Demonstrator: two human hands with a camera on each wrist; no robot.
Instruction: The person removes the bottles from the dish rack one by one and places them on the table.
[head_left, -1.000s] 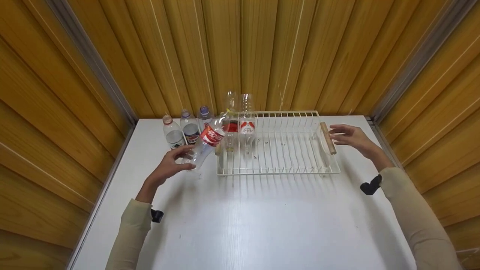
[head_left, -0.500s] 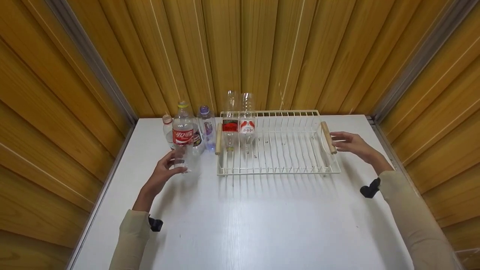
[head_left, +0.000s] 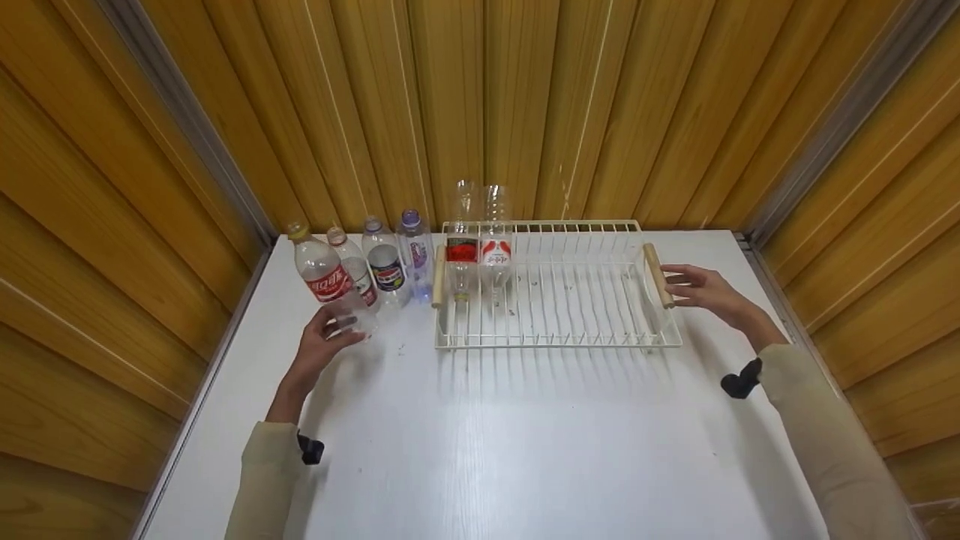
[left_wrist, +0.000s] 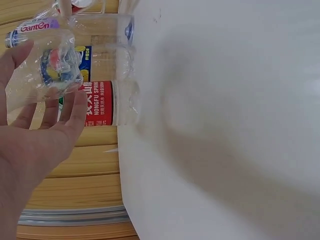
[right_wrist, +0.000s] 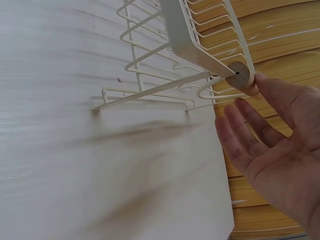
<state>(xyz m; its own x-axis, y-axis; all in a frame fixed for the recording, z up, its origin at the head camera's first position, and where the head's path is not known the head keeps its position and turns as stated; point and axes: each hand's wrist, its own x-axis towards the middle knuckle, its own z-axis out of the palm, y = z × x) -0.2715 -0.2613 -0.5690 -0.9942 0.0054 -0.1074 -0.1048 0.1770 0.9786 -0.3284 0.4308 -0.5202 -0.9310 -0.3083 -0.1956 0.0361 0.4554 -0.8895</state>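
My left hand (head_left: 319, 349) grips a clear Coca-Cola bottle (head_left: 327, 283) with a red label near its base. The bottle leans, its yellow-rimmed neck toward the back left; in the left wrist view its clear base (left_wrist: 47, 62) lies between thumb and fingers. Behind it stand a red-labelled Nongfu Spring bottle (left_wrist: 100, 103), a blue-labelled bottle (head_left: 388, 271) and a purple-necked Ganten bottle (head_left: 416, 255). My right hand (head_left: 709, 291) is at the rack's right wooden handle (head_left: 658, 276), fingers loosely extended and thumb tip right at the handle's end in the right wrist view.
A white wire dish rack (head_left: 559, 346) stands on the white table (head_left: 525, 450). Two empty bottles sit neck down at its left end, one with a dark red label (head_left: 462, 250), one with a white and red label (head_left: 496, 253). A wood-look wall (head_left: 517, 97) closes the back.
The left hand has brought the Coca-Cola bottle from over the rack's left end leftward to the row's left side, its neck swinging left. The right hand has shifted slightly down along the handle.
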